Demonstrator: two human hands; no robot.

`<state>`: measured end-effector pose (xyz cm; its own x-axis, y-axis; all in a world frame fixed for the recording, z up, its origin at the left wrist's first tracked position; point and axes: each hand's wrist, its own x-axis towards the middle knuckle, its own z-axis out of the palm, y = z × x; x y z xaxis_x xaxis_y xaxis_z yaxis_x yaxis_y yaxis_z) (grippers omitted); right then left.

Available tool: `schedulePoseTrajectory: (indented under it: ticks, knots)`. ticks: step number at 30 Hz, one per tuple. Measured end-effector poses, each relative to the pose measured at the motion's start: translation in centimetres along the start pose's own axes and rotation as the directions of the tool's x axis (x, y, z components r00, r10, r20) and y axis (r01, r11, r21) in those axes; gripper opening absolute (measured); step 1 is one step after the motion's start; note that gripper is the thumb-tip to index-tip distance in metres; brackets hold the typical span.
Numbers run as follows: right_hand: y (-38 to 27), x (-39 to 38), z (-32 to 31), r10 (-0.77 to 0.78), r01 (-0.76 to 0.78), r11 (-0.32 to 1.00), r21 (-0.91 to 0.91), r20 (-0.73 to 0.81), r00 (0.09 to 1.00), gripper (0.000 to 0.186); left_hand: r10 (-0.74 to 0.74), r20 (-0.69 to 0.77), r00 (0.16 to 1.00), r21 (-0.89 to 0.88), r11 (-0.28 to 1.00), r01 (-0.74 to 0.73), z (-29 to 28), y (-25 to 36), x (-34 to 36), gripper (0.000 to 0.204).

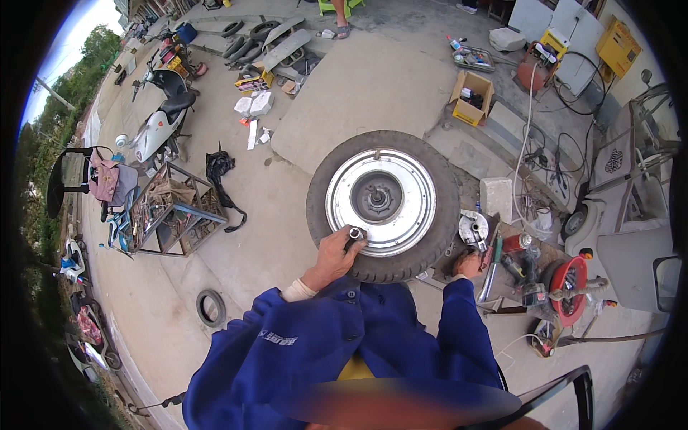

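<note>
A wheel with a black tyre [438,208] and a silver rim [344,208] lies flat in front of me, its dark hub [378,197] facing up. My left hand [335,256] is closed on a short round metal socket [355,233] with a hollow end, held over the near left part of the rim. My right hand [469,264] reaches down beside the tyre's right side, just below a silver brake plate [474,228]. Its fingers are mostly hidden, so what they touch is unclear. Close to it lie long-handled tools [491,269], one with a green grip.
To the right sit a red can [517,243] and a red basin [570,290] of parts. A white block [496,199] stands beyond the brake plate. At left are a metal-framed tool cart [179,208], a scooter [161,118] and a small tyre [211,307]. An open carton [471,99] sits farther off.
</note>
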<state>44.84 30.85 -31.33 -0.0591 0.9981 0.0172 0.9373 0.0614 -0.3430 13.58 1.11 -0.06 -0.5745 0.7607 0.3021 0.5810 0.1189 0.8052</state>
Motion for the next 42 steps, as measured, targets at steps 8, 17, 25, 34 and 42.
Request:
schedulePoseTrajectory:
  ticks: [8,17,25,34,42]
  knots:
    - [-1.9,-2.3,-7.9,0.039,0.125,0.810,0.573,-0.265,0.963,0.045,0.073,-0.056,0.996,0.052,0.996,-0.070,0.6,-0.9,0.6,0.025]
    - [-15.1,-5.6,-25.5,0.059,0.182,0.441,0.879,-0.230,0.971,0.020,0.098,-0.039,0.994,-0.064,0.993,-0.100,0.2,-0.1,0.7,0.019]
    - [-25.6,-8.4,-28.6,-0.652,0.701,0.689,0.183,-0.268,0.710,0.021,0.093,0.003,0.996,-0.088,0.992,-0.092,-0.3,-0.6,0.4,0.022]
    - [-26.8,-7.8,-27.3,-0.758,0.749,0.652,-0.117,-0.083,0.647,0.021,0.170,0.035,0.985,-0.110,0.980,-0.165,-0.9,-1.0,0.3,0.022]
    - [-28.2,-7.4,-28.1,-0.803,0.795,0.572,-0.202,0.056,0.593,0.020,0.197,0.038,0.980,-0.137,0.972,-0.190,-0.9,-1.4,0.4,0.022]
